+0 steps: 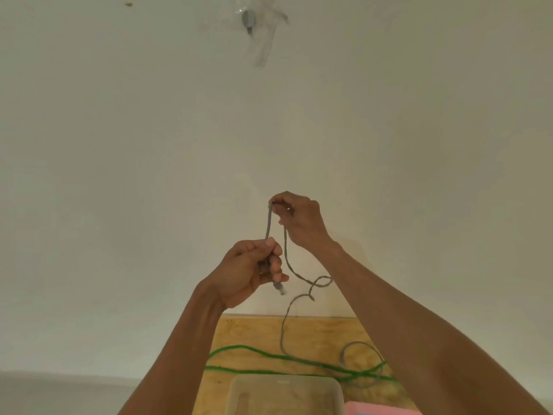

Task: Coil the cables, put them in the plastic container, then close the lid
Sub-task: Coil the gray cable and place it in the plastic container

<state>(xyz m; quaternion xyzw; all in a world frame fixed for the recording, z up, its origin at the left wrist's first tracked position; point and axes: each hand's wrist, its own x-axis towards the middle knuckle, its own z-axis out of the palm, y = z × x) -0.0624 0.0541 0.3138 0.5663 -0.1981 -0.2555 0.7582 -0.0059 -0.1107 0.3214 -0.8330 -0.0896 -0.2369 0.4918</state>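
Note:
Both hands are raised in front of a white wall, holding a grey cable (285, 259). My left hand (250, 271) grips it near its plug end, which sticks out below the fingers. Higher and to the right, my right hand (299, 218) pinches the top of a loop in the same cable. The rest of the grey cable hangs down in loose curls to the wooden table (314, 333). A green cable (269, 356) lies across the table. A clear plastic container (287, 393) sits open at the bottom centre.
A pink object (380, 408) lies at the container's right. High on the wall, a grey fitting (248, 19) is held on with clear tape. My forearms cross the table's left and right sides.

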